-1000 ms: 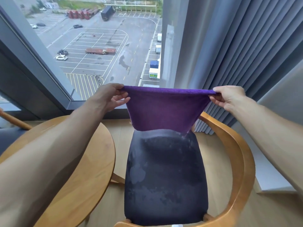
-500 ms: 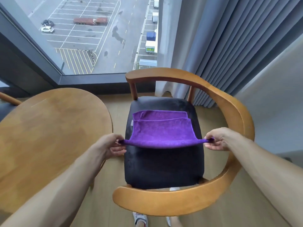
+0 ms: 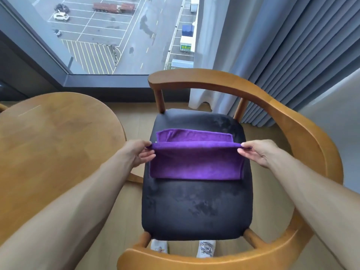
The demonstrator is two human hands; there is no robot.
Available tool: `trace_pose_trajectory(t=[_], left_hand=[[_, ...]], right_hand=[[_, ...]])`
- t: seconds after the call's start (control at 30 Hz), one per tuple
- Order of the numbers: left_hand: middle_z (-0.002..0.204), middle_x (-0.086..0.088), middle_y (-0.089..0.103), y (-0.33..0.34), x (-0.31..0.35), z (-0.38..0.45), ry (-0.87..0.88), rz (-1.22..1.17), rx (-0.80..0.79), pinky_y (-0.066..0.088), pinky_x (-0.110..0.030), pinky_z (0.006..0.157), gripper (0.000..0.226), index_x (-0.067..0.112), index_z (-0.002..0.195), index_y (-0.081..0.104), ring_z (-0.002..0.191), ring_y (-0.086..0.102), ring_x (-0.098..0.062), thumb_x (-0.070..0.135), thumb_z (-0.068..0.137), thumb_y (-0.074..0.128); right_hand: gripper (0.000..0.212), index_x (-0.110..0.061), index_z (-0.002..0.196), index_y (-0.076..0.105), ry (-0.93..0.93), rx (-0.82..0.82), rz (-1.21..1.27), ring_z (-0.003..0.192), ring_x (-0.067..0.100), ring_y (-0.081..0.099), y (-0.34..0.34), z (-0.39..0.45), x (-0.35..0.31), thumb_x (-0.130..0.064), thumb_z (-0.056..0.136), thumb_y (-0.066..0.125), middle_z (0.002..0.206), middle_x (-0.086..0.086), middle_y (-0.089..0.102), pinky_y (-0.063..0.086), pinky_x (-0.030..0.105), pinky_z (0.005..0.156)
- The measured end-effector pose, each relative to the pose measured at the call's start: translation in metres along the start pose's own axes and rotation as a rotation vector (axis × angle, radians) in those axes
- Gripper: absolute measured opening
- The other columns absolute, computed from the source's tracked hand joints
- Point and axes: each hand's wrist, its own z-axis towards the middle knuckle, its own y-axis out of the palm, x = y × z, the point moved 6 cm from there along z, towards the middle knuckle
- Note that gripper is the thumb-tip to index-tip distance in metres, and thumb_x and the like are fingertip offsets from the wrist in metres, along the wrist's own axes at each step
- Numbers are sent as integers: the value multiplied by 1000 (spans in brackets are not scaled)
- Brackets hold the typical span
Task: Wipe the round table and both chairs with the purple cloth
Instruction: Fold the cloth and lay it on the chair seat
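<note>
I hold the purple cloth (image 3: 195,162) folded over on the chair (image 3: 196,207) seat, left hand (image 3: 137,152) and right hand (image 3: 257,152) each pinching a top corner of the raised fold, the lower layers lying flat beyond my fingers. Progress is hard to judge: the smudged dark velvety seat suggests wiping here, but the smooth round table (image 3: 54,143) outside my left grip and the second chair show nothing either way. The cloth is soft, napped microfibre; the chair's curved wooden arm wraps round outside my right grip.
</note>
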Motion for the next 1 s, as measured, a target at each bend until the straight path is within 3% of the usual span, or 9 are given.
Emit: trace_pose_trajectory(t=[0.1, 0.27, 0.37, 0.43, 0.53, 0.67, 0.73, 0.9, 1.0], left_hand=[[81, -10, 53, 19, 15, 38, 22, -25, 4, 55, -27, 45, 21, 4, 82, 52, 69, 56, -15, 4, 103, 48], [83, -9, 53, 39, 23, 87, 31, -56, 40, 60, -32, 63, 21, 4, 83, 51, 68, 56, -15, 3, 103, 47], [95, -15, 59, 40, 24, 101, 76, -118, 15, 61, -33, 73, 7, 0, 103, 56, 82, 64, -21, 1, 102, 49], [100, -20, 62, 37, 21, 108, 147, -141, -6, 61, -31, 67, 21, -1, 119, 54, 84, 66, -25, -1, 99, 53], [112, -19, 65, 23, 12, 109, 268, 128, 134, 63, -35, 67, 32, 1, 123, 55, 91, 68, -25, 1, 92, 65], [110, -11, 65, 20, -13, 108, 170, 399, 177, 59, -42, 75, 31, 12, 91, 59, 97, 66, -29, 35, 85, 79], [111, -8, 63, 22, -29, 107, 69, 479, 122, 58, -47, 78, 45, 12, 94, 60, 103, 63, -34, 50, 78, 80], [126, -9, 61, 21, -50, 100, 62, 546, 118, 53, -41, 93, 73, 4, 119, 59, 113, 61, -34, 51, 71, 85], [108, -9, 57, 25, -50, 93, 21, 473, 63, 44, -33, 74, 55, 5, 112, 58, 91, 57, -28, 45, 82, 79]], right_hand=[[14, 11, 88, 60, -31, 37, -28, 73, 31, 71, 15, 37, -5, 21, 79, 63, 93, 22, 63, 59, 25, 50], [28, 9, 100, 62, -63, 124, -81, 72, 30, 70, 27, 83, -1, 24, 77, 61, 103, 21, 64, 60, 26, 50], [64, -11, 136, 51, -158, 38, -114, 82, 26, 72, 37, 97, -2, 15, 80, 68, 110, 17, 63, 63, 32, 66], [75, -24, 143, 46, -237, 91, -283, 94, 25, 70, 32, 97, -1, 7, 79, 74, 122, 6, 57, 62, 39, 79], [62, -15, 128, 54, -214, 321, -578, 106, 31, 63, 12, 89, 20, -15, 73, 82, 125, 9, 58, 57, 50, 88], [72, -8, 113, 55, 1, 335, -638, 101, 36, 65, -1, 86, 73, -43, 58, 86, 114, 12, 63, 59, 52, 80], [60, -5, 104, 61, 73, 325, -600, 91, 34, 68, 0, 76, 87, -41, 64, 87, 103, 12, 67, 61, 49, 73], [42, -5, 88, 65, 94, 269, -597, 87, 32, 65, 1, 71, 96, -37, 71, 87, 94, 12, 68, 54, 41, 84], [26, -8, 87, 62, 167, 167, -458, 65, 19, 53, 4, 70, 98, -21, 78, 83, 81, 8, 62, 46, 31, 61]])
